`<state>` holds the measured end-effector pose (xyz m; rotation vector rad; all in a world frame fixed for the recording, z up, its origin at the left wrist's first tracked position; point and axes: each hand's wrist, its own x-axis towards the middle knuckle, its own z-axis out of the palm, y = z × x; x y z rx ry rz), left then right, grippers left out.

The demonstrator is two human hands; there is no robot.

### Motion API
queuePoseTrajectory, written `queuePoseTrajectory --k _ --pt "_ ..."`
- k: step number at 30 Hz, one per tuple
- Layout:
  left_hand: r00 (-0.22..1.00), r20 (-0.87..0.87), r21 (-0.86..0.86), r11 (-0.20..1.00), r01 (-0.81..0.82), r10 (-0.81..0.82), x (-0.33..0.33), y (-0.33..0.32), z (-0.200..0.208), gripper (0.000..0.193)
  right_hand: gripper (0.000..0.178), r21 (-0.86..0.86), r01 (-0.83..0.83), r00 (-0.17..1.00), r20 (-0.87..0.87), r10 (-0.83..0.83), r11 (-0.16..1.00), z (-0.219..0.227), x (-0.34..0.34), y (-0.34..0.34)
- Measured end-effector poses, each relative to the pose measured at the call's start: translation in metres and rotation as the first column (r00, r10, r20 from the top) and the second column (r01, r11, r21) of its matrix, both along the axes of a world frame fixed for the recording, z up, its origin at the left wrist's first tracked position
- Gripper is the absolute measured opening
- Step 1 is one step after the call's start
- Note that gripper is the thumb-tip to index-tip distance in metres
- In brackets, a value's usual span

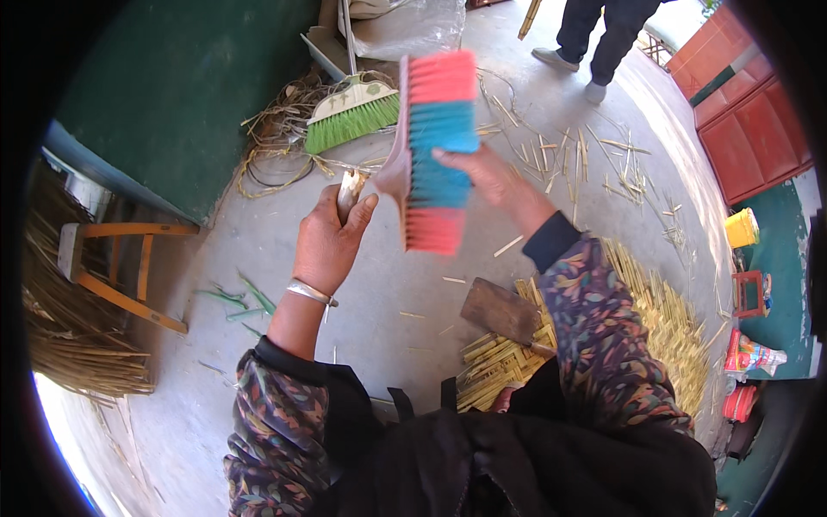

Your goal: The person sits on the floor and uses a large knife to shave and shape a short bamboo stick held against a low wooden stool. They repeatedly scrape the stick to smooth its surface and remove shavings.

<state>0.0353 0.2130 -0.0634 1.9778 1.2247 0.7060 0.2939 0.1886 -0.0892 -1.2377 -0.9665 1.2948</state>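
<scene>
In front of me my right hand [495,179] grips a broom head [441,151] by its bristles, which are red at both ends and blue in the middle. Its pink back faces left, with a socket-like bulge pointing toward my left hand [326,241]. That hand is closed around a short, pale, worn-looking stick [350,195], its end poking up past the thumb. The stick's tip is close to the broom head's socket; whether they touch I cannot tell. The rest of the stick is hidden in or beneath my fist.
A green-bristled broom [353,116] rests near a dustpan and coiled cords. Beside my right forearm, a rusty broad blade [500,310] lies on a woven straw mat [659,323]. Straw pieces litter the floor. An orange-legged stool [129,230] stands left; a person's legs [603,39] are ahead.
</scene>
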Motion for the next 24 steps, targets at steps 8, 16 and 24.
queuePoseTrajectory --k 8,16,24 --pt "0.988 0.116 -0.079 0.991 0.109 -0.100 0.025 -0.002 -0.022 0.046 0.040 0.036 -0.027 0.992 0.122 0.023 0.999 0.014 0.004 -0.023" --pt "0.981 0.149 -0.449 0.875 0.179 -0.124 0.023 -0.004 -0.011 0.047 0.040 0.052 -0.163 0.986 0.051 0.161 0.985 0.027 0.002 -0.029" --pt "0.985 0.169 -0.308 0.948 0.082 -0.030 0.020 -0.002 -0.007 0.040 0.072 0.246 -0.112 0.962 -0.216 0.168 0.963 0.013 -0.004 -0.019"
